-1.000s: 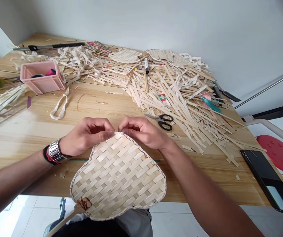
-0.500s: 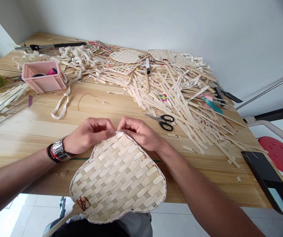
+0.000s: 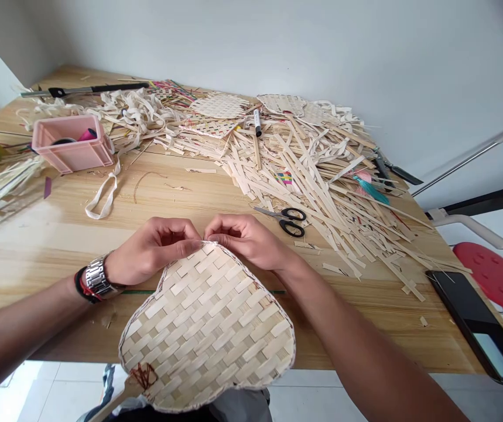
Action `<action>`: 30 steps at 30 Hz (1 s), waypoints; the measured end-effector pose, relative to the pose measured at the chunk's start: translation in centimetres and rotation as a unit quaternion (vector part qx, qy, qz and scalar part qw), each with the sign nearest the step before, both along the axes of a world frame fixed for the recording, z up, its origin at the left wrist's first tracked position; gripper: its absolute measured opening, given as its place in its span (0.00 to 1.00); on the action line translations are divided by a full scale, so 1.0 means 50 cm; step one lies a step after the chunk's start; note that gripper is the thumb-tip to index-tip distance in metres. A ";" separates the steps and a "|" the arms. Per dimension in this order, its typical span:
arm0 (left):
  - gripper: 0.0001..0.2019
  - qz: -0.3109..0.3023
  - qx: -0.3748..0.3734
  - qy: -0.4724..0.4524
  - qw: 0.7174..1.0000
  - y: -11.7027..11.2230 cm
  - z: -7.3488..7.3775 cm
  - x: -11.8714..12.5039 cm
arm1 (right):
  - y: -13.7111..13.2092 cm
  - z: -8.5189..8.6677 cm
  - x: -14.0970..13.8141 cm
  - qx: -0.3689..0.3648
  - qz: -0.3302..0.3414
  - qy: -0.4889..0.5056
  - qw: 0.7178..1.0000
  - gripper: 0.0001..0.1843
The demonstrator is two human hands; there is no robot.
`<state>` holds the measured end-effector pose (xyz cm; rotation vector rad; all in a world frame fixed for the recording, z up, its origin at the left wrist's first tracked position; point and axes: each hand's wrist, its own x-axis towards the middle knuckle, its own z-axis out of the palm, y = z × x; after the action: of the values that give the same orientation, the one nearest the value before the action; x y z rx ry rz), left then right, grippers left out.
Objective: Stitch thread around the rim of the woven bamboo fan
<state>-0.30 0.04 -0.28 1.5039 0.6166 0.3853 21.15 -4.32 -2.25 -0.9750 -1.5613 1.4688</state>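
A woven bamboo fan (image 3: 211, 322), roughly heart-shaped with a stitched rim, leans over the table's front edge. Its wooden handle (image 3: 117, 398) points to the lower left, bound on with reddish-brown thread (image 3: 143, 376). My left hand (image 3: 152, 246) pinches the fan's far tip, thumb on top and fingers curled. Right beside it, my right hand (image 3: 245, 239) pinches the rim at the same tip. The fingertips nearly meet there, and a small whitish knot or end of the edging shows between them. Whether a needle or thread is held is too small to tell.
Black-handled scissors (image 3: 290, 220) lie beyond my right hand. Behind them spreads a heap of bamboo strips (image 3: 312, 170) with a marker (image 3: 257, 122). A pink box (image 3: 73, 146) holding thread stands at the back left, near a white ribbon loop (image 3: 102, 196). A phone (image 3: 475, 322) lies at the right edge.
The view has shifted slightly. Both hands keep their pinch at the fan's tip, with the fingers hardly moved and the fan in nearly the same pose.
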 end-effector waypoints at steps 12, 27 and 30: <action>0.15 0.019 0.058 0.063 0.996 0.011 -0.010 0.004 | -0.015 0.010 -0.016 0.225 -0.101 -0.119 0.962 0.03; 0.16 -0.004 0.013 0.067 0.998 0.005 -0.013 0.001 | -0.003 0.035 0.009 0.148 -0.266 0.114 0.946 0.06; 0.17 -0.005 0.034 0.074 0.997 0.006 -0.016 0.002 | -0.005 0.075 0.040 0.146 -0.310 0.136 0.929 0.10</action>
<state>-0.19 0.36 -1.10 1.6093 0.7186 0.2919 23.14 -4.57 1.52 -0.9246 -1.0851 0.8539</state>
